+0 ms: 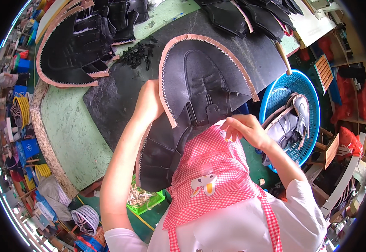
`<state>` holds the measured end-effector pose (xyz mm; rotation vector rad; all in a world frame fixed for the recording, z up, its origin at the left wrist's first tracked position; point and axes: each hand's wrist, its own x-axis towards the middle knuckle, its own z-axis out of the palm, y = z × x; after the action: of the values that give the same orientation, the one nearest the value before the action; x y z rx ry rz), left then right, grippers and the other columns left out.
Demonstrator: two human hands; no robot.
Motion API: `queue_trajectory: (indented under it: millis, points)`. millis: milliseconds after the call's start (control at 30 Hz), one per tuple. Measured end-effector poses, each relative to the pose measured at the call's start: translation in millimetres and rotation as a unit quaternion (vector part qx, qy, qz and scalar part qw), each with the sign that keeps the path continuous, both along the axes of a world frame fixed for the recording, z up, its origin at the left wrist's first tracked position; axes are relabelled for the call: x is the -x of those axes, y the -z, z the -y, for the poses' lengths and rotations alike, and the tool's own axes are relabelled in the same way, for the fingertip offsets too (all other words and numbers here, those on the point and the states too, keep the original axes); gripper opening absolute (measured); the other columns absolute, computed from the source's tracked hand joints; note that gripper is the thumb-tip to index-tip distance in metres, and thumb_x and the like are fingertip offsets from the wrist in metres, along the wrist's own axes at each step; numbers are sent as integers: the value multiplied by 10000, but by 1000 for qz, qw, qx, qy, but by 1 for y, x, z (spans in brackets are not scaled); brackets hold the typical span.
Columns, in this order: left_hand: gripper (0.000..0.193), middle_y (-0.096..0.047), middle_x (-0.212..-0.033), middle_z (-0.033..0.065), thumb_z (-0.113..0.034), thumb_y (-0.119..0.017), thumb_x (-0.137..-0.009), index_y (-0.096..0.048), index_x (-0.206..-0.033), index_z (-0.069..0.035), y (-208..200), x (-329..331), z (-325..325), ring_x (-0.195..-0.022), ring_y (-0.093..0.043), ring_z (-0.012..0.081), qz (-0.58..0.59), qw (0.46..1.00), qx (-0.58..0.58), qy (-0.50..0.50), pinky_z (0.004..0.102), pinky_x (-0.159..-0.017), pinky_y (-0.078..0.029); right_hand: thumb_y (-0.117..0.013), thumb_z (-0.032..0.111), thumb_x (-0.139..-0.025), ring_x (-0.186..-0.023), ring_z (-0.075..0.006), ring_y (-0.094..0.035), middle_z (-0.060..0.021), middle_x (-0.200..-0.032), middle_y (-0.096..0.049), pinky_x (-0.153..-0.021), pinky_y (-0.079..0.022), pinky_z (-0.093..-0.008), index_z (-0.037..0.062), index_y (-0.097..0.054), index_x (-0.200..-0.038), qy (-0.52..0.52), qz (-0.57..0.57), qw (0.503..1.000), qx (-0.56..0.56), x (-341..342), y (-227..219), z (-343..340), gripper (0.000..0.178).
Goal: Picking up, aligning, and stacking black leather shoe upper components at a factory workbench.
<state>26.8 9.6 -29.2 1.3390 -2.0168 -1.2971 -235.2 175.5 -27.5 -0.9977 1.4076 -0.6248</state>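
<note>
The black shoe upper (199,84), edged with a pink zigzag-stitched trim, lay spread over the near edge of the dark mat (120,92) on the green surface (65,134), directly ahead of the person and between the two hands. Its long axis ran away from the body: the rounded toe end pointed toward the far side of the surface, while the heel flaps hung down off the edge toward the red checked apron (208,168).

The left hand (149,103) was closed on the upper's left margin, fingers tucked behind the pink trim, so it was the nearer hand and the one actually gripping. The right hand (244,128) sat just beside the buckle strap at the middle of the upper, fingers curled and pinched together; whether they held something small there could not be told.

Off to the right stood a blue basket (309,88) with pale uppers inside. A stack of black uppers (78,42) lay far left.
</note>
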Motion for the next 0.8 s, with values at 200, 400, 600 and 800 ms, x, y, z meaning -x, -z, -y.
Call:
queue_trajectory:
  millis: [200, 400, 600, 800]
  points:
    - [231, -688, -891, 276, -156, -671, -832, -705, -946, 41, 3, -4, -4, -896, -707, 398, 13, 1000, 13, -1, 417, -752, -538, -746, 206, -896, -574, -101, -567, -45, -632, -586, -558, -467, -297, 12, -642, -756, -114, -54, 975, 182, -8, -28, 2, 260]
    - [247, -688, -888, 276, -184, -675, -827, -704, -928, 39, -3, 7, -3, -907, -693, 422, 32, 999, 25, 3, 434, -756, -540, -850, 182, -674, -1013, -257, -570, -71, -1158, -576, -907, -463, -397, 103, -669, -1112, -223, -206, 839, 453, -36, -17, 48, 480]
    - [254, -688, -855, 264, -200, -696, -805, -707, -914, 29, -5, 6, 4, -860, -704, 404, 43, 999, 16, -16, 437, -733, -539, -854, 269, -661, -948, -233, -547, -45, -1060, -538, -861, -446, -383, 162, -665, -1073, -297, -203, 811, 462, -36, -10, 72, 466]
    - [176, -683, -784, 260, -182, -701, -707, -720, -741, -11, -22, 18, -6, -803, -695, 434, 186, 981, 53, -24, 494, -727, -565, -867, 295, -576, -933, -258, -542, -56, -1011, -540, -806, -422, -393, 147, -583, -937, -335, -214, 775, 492, -44, -25, 83, 483]
